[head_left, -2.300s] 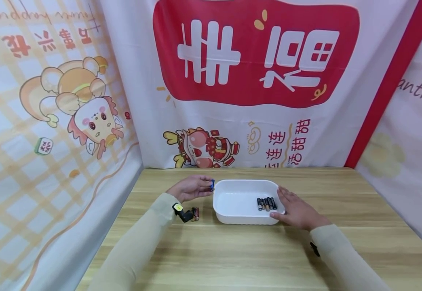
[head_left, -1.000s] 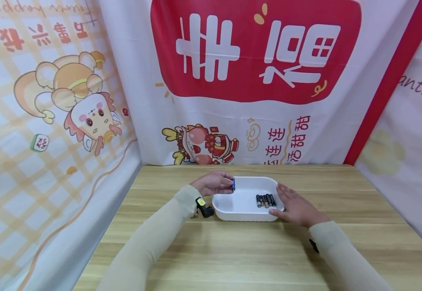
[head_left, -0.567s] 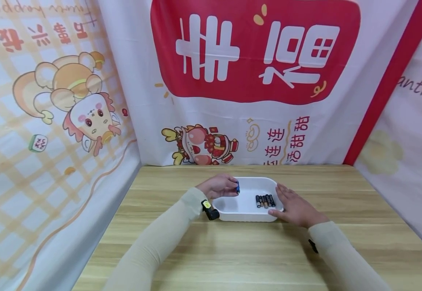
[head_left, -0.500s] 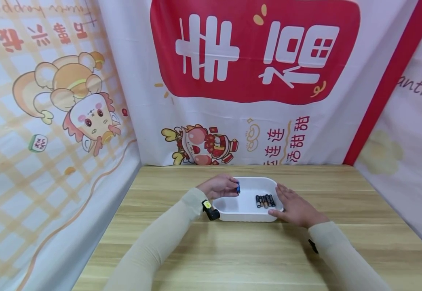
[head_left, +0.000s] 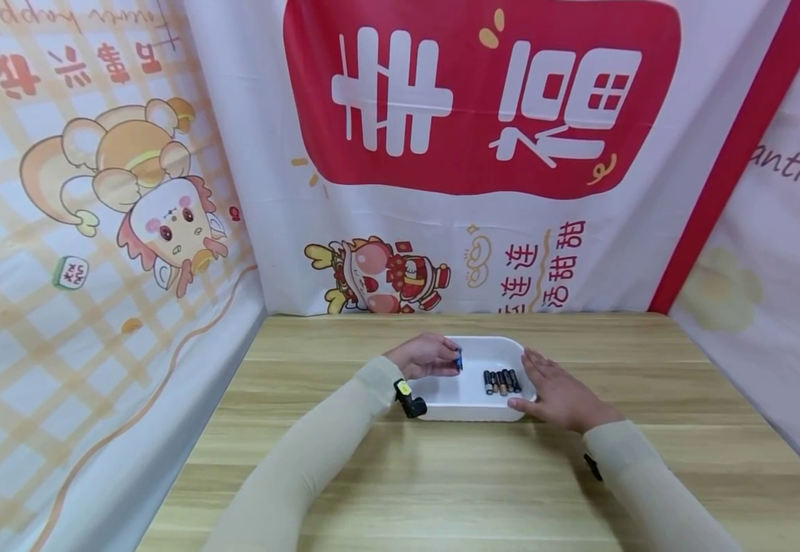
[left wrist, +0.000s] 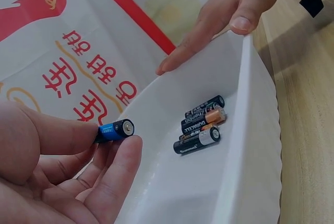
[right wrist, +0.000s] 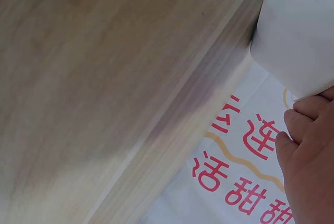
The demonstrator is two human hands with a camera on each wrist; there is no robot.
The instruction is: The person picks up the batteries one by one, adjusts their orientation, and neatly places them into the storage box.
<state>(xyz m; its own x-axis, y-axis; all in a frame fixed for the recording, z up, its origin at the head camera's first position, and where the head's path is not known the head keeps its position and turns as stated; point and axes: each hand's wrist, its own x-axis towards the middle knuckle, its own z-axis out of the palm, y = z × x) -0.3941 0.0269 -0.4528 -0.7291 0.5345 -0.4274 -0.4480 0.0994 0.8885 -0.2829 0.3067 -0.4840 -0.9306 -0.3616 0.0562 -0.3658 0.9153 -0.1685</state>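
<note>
My left hand (head_left: 431,356) pinches a blue and black battery (left wrist: 116,131) between thumb and fingertips, over the left part of a white plastic basin (head_left: 469,414). In the left wrist view the battery's metal end points right. Several black batteries (head_left: 503,382), some with copper or silver ends, lie side by side on the basin floor at its right. My right hand (head_left: 562,391) rests against the basin's right end, its fingers fairly straight along the outside and its thumb at the near rim. In the right wrist view its fingers touch the basin wall (right wrist: 297,31).
The basin stands on a wood-grain table (head_left: 483,483). A printed white and red cloth (head_left: 483,100) hangs behind the table, and a checked cloth (head_left: 96,230) runs along the left side. A black wrist camera (head_left: 410,400) on the left wrist overlaps the basin's near left corner.
My left hand has carried the blue battery rightward from outside the basin's left edge to over it. Reddish batteries seen earlier on the table are now hidden behind the left arm. The right hand stays put.
</note>
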